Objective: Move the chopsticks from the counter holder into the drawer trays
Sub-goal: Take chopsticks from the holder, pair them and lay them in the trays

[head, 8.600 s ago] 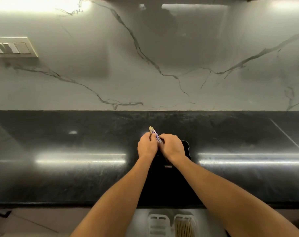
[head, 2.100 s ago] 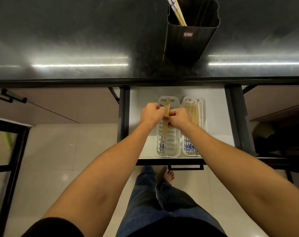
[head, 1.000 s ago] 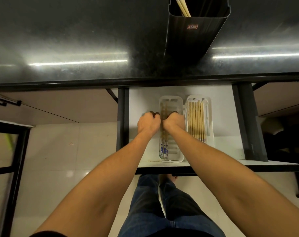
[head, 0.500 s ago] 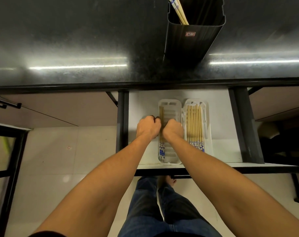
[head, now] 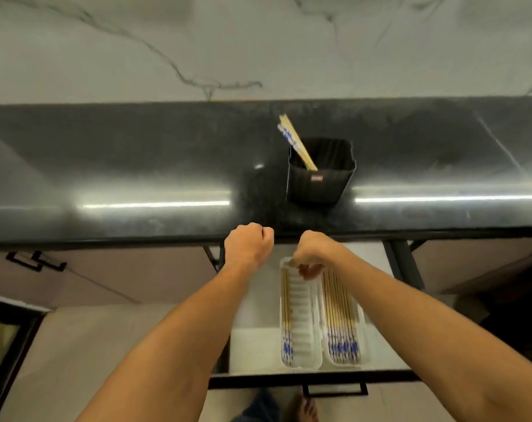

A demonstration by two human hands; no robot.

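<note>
- Black stone counter (head: 137, 166) runs across the view from 9 to 3 o'clock, with a white veined marble wall (head: 106, 50) behind it at 12 o'clock.
- One black holder (head: 319, 178) stands upright on the counter, just right of centre toward 1 o'clock, with a small red label on its near wall.
- Chopsticks in the holder (head: 295, 143) lean out over its left rim toward 11 o'clock; they look like two or three, but blur keeps me from an exact count. Their upper ends carry a blue pattern.
- One open drawer (head: 258, 345) with a white floor sits below the counter edge at 6 o'clock.
- Two white trays lie side by side in the drawer, long sides touching or nearly so.
- Left tray (head: 304, 330) holds a pair of chopsticks (head: 286, 315) lying along its left wall, blue ends toward 6 o'clock; the rest of its ribbed floor is bare.
- Right tray (head: 360, 354) holds a full row of chopsticks (head: 339, 315), roughly eight to ten, lying parallel with blue ends toward 6 o'clock.
- Left hand (head: 248, 245) is curled into a loose fist at the counter's front edge, and nothing shows in it.
- Right hand (head: 311, 254) hangs over the far end of the left tray with fingers bent downward; I cannot tell whether they pinch anything.
- Both bare forearms reach in from 7 and 5 o'clock.
- One bare foot (head: 304, 409) and a bit of blue trouser leg (head: 258, 406) show on the pale floor at 6 o'clock.
</note>
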